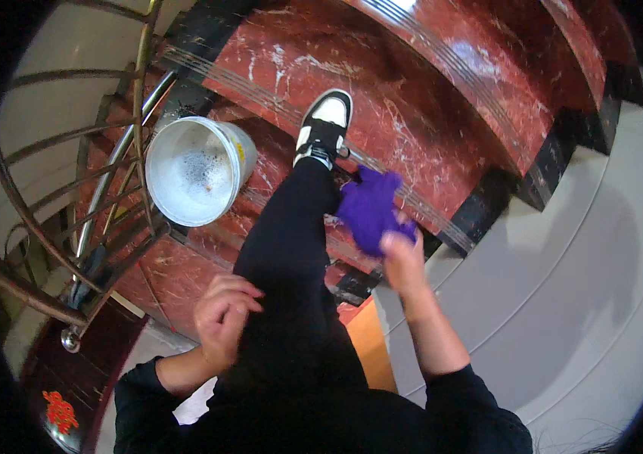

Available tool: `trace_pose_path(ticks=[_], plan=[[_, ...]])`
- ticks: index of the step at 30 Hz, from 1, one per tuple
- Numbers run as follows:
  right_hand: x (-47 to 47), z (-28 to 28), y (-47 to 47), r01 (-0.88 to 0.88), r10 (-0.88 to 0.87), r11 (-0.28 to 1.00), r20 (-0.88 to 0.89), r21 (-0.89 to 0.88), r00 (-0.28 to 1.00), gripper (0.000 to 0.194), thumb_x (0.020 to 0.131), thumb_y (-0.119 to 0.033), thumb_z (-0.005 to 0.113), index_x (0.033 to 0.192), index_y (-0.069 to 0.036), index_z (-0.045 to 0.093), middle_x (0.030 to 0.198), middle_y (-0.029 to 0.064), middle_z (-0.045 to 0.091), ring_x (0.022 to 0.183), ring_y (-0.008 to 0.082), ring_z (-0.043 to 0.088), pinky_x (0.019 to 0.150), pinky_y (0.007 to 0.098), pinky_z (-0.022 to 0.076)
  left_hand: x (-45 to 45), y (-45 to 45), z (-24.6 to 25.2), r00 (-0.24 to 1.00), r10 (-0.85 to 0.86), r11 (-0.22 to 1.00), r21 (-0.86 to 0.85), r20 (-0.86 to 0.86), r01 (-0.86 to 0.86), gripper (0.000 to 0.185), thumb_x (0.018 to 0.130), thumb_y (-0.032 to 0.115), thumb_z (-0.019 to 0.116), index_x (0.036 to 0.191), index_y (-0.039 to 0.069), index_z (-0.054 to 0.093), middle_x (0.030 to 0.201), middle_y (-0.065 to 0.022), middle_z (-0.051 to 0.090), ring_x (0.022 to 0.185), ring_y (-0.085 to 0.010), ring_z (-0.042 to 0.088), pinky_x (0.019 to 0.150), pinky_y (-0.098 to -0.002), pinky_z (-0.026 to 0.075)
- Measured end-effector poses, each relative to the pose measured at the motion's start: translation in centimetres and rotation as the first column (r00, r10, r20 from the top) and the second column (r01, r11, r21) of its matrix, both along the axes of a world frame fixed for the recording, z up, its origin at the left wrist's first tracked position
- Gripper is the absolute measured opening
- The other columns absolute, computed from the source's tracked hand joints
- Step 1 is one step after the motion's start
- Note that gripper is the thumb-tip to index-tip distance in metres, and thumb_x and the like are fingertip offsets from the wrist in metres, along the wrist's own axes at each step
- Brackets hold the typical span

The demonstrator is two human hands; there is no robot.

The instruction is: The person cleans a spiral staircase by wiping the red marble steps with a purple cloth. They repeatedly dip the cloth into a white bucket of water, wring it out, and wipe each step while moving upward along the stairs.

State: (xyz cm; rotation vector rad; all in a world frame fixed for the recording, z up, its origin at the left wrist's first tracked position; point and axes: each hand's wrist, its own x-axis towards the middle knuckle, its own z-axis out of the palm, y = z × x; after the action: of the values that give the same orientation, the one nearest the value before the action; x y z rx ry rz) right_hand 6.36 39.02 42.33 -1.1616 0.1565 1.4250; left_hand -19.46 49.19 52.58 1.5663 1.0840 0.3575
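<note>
A crumpled purple cloth (371,210) is gripped in my right hand (406,258), with the thumb pressed over its lower edge. The cloth hangs in the air just right of my forward leg, above the red marble stairs (435,130). My left hand (222,318) hovers beside my thigh on the left, empty, its fingers loosely bent with a gap at the thumb. Up and to the left of it, a white plastic bucket (202,170) stands on a step, its mouth facing me. Dark specks mark the inside of the bucket.
A curved metal railing (140,102) runs along the left, close to the bucket. At right, the steps meet a pale wall (531,284) with black stepped skirting (483,198). My black-and-white sneaker (324,125) rests on a tread. Dark furniture with a red decoration (60,411) stands lower left.
</note>
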Motion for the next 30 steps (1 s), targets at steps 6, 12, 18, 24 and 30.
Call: trace_pose_path(ticks=[6,12,18,24,30], plan=[[-11.1,-5.4,1.2,-0.150,0.074,0.987,0.668,0.057,0.740,0.043,0.076,-0.019,0.074,0.113,0.002,0.062,0.111,0.0178,0.065,0.107,0.0279,0.060,0.097,0.0389,0.0429,-0.5,0.4,-0.3,0.975,0.189,0.959,-0.191,-0.115,-0.209,0.006,0.083,0.004,0.051,0.080,0.000,0.054,0.088,-0.0098,0.054,0.085,-0.0178,0.051,0.082,-0.0285,0.039],[-1.8,-19.6,7.7,0.154,0.000,0.963,0.569,-0.223,0.822,0.045,0.080,-0.023,0.069,0.112,0.006,0.059,0.106,0.0142,0.064,0.096,0.0224,0.060,0.089,0.0339,0.0453,1.3,1.3,-1.7,0.992,0.067,0.966,-0.242,-0.106,-0.091,0.004,0.080,0.003,0.049,0.083,0.002,0.051,0.092,-0.0080,0.049,0.089,-0.0173,0.047,0.085,-0.0277,0.035],[-1.3,-7.4,1.2,0.395,-0.386,0.919,-0.172,0.016,0.906,0.035,0.083,-0.016,0.062,0.114,0.000,0.057,0.105,0.0111,0.064,0.091,0.0239,0.065,0.079,0.0361,0.0534,0.6,0.6,-1.4,0.971,0.190,0.908,-0.351,-0.143,-0.229,0.013,0.078,0.009,0.048,0.090,0.004,0.052,0.112,-0.0090,0.050,0.108,-0.0172,0.043,0.097,-0.0288,0.029],[-8.5,-7.8,2.2,0.065,-0.071,0.997,0.471,0.030,0.879,0.045,0.081,-0.019,0.068,0.120,0.001,0.053,0.108,0.0129,0.060,0.103,0.0218,0.057,0.092,0.0364,0.0437,2.6,1.0,-1.3,0.982,0.150,0.893,-0.409,-0.118,-0.186,0.019,0.079,0.009,0.049,0.097,0.005,0.052,0.122,-0.0104,0.047,0.117,-0.0177,0.039,0.103,-0.0312,0.025],[-5.8,-27.5,1.5,0.500,-0.428,0.783,0.263,-0.370,0.865,0.045,0.086,-0.025,0.058,0.123,-0.001,0.053,0.111,0.0104,0.060,0.098,0.0192,0.057,0.087,0.0341,0.0470,3.8,1.1,-2.5,0.993,0.076,0.886,-0.450,-0.088,-0.108,0.021,0.081,0.012,0.049,0.100,0.004,0.052,0.125,-0.0111,0.045,0.121,-0.0198,0.040,0.107,-0.0335,0.025]])
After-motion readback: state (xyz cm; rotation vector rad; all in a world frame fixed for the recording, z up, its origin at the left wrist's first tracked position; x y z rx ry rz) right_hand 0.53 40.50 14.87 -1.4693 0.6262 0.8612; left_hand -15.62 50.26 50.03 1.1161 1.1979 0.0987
